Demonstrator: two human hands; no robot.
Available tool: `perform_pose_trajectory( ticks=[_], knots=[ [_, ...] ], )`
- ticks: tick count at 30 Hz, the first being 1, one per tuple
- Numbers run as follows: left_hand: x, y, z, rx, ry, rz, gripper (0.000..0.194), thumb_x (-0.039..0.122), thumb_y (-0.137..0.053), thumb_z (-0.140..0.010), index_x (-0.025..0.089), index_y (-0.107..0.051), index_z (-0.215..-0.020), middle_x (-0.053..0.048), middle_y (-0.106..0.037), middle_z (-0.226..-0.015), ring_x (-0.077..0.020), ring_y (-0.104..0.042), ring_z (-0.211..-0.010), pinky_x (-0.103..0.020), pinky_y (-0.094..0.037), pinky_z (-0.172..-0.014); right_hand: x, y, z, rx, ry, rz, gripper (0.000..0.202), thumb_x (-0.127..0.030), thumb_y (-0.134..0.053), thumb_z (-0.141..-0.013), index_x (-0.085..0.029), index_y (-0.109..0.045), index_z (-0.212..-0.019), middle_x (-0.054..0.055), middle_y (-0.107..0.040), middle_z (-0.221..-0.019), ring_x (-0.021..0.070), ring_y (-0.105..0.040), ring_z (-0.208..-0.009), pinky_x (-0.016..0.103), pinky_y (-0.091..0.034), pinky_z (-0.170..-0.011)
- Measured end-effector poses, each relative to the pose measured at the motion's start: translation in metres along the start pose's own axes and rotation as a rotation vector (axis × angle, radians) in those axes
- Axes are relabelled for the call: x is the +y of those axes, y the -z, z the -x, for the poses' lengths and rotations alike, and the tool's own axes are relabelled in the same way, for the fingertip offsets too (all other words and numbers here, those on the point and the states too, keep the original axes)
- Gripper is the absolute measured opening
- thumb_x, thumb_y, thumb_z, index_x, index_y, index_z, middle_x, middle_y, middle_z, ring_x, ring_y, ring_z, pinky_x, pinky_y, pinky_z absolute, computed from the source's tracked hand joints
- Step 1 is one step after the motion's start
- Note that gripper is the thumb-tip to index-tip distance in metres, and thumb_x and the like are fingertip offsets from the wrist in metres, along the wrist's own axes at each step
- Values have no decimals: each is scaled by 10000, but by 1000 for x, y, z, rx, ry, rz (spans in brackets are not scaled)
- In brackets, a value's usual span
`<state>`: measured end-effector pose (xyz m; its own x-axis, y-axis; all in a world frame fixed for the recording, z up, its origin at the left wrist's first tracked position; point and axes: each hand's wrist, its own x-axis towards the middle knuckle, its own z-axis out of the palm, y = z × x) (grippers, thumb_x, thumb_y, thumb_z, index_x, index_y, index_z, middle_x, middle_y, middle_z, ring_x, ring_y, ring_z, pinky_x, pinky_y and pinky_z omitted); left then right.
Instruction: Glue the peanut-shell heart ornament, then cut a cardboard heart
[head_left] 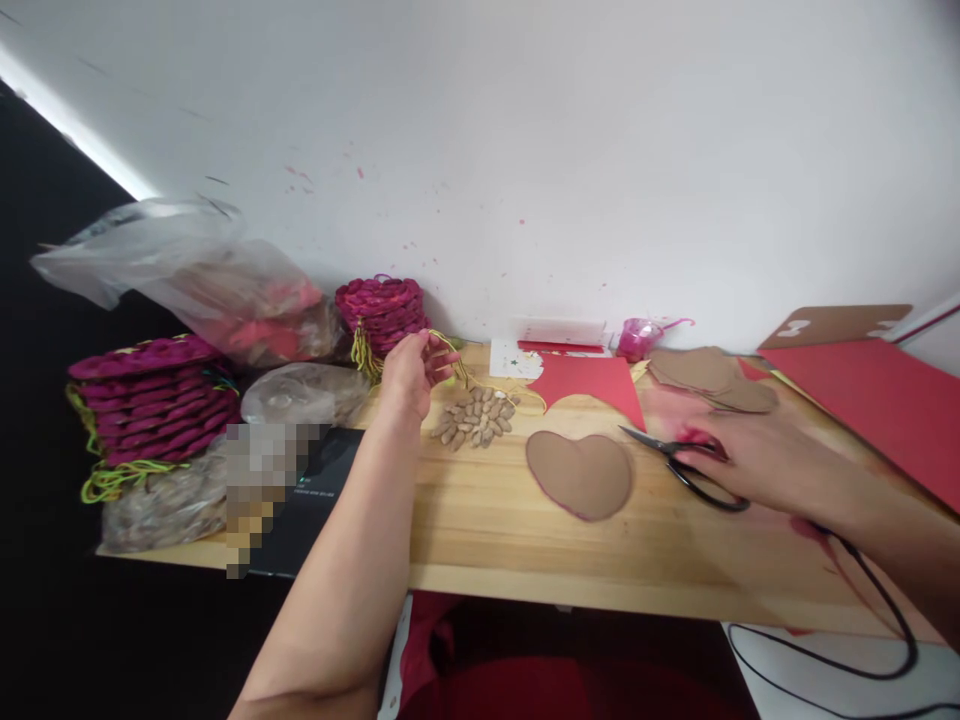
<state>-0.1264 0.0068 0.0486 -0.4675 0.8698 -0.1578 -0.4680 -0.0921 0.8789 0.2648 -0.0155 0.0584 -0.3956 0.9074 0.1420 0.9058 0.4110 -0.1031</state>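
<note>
Left hand [411, 372] reaches across the wooden table [480, 520], fingers pinched on a yellow cord [457, 362] beside the magenta woven stack [382, 312], just behind the seed pile [476, 417]. Right hand [757, 462], motion-blurred, rests on the black scissors [686, 462]; grip closure cannot be determined. Brown cardboard heart [579, 474] lies flat between both hands.

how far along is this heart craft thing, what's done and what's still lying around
Done: stacks of finished magenta woven pieces sit at the left, and one brown heart cutout lies cut on the table. In hand: the left hand pinches yellow cord; the right hand rests on the scissors. Left: loose seeds and uncut red paper.
</note>
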Motion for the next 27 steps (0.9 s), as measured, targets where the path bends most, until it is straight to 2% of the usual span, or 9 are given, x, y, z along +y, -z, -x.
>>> perform_pose_trajectory(
  ticks=[2, 5, 8, 11, 15, 19, 22, 25, 27],
  knots=[
    [1, 0, 1, -3, 12, 19, 172, 214, -518, -872, 167, -562, -713, -5, -646, -652, -131, -666, -539, -205, -433, -435, -25, 7, -13, -108, 47, -48, 217, -426, -600, -874, -248, -712, -818, 109, -742, -871, 285, -684, -806, 388, -486, -696],
    [3, 1, 2, -2, 39, 58, 187, 213, -508, -869, 169, -553, -692, -6, -639, -611, -105, -620, -480, -182, -382, -396, -69, 6, -43, -194, 98, -191, 224, -415, -612, -876, -241, -718, -971, 59, -760, -914, 225, -692, -787, 337, -497, -688],
    [5, 1, 2, -27, 74, 102, 173, 208, -509, -840, 175, -534, -672, -3, -620, -569, -104, -602, -452, -171, -317, -363, -107, -12, -82, -238, 160, -433, 198, -367, -653, -877, -224, -720, -996, 50, -766, -955, 188, -699, -836, 298, -511, -712],
    [6, 1, 3, -61, 98, 117, 153, 197, -506, -807, 177, -512, -656, -8, -610, -547, -124, -630, -462, -167, -243, -341, -138, -34, -120, -201, 197, -632, 143, -303, -683, -878, -206, -731, -970, 53, -765, -979, 171, -688, -858, 277, -512, -726],
    [5, -1, 3, -69, 109, 111, 152, 175, -496, -795, 170, -508, -643, -7, -594, -527, -123, -634, -452, -162, -220, -341, -170, -48, -149, -304, 65, -1036, 195, -253, -630, -931, -178, -694, -1100, 53, -735, -923, 120, -651, -695, 210, -459, -532],
    [3, -2, 2, -81, 114, 97, 167, 186, -493, -812, 163, -534, -652, -10, -602, -540, -112, -623, -455, -167, -273, -363, -186, -49, -151, -562, 89, -1450, 315, -289, -694, -896, -210, -639, -1196, 50, -720, -1049, 78, -613, -575, 173, -363, -400],
    [0, -1, 1, -100, 74, 43, 153, 209, -518, -809, 160, -550, -667, -3, -605, -556, -104, -610, -452, -177, -265, -369, -186, -48, -145, -740, 31, -1615, 223, -308, -689, -906, -194, -673, -1097, 32, -707, -880, 51, -526, -478, 159, -318, -377],
    [-4, 2, -1, -127, -12, -54, 150, 267, -599, -808, 158, -576, -708, 0, -624, -583, -107, -620, -463, -179, -252, -376, -180, -47, -135, -685, -97, -1654, 128, -266, -659, -930, -143, -692, -929, -23, -571, -635, 28, -389, -401, 154, -256, -365],
    [-7, 3, -2, -145, -52, -132, 190, 319, -668, -807, 156, -596, -742, -7, -649, -607, -107, -619, -464, -174, -254, -384, -172, -44, -128, -609, -117, -1602, 156, -248, -640, -942, -122, -695, -870, -37, -515, -588, 25, -353, -389, 159, -228, -359]
  ],
)
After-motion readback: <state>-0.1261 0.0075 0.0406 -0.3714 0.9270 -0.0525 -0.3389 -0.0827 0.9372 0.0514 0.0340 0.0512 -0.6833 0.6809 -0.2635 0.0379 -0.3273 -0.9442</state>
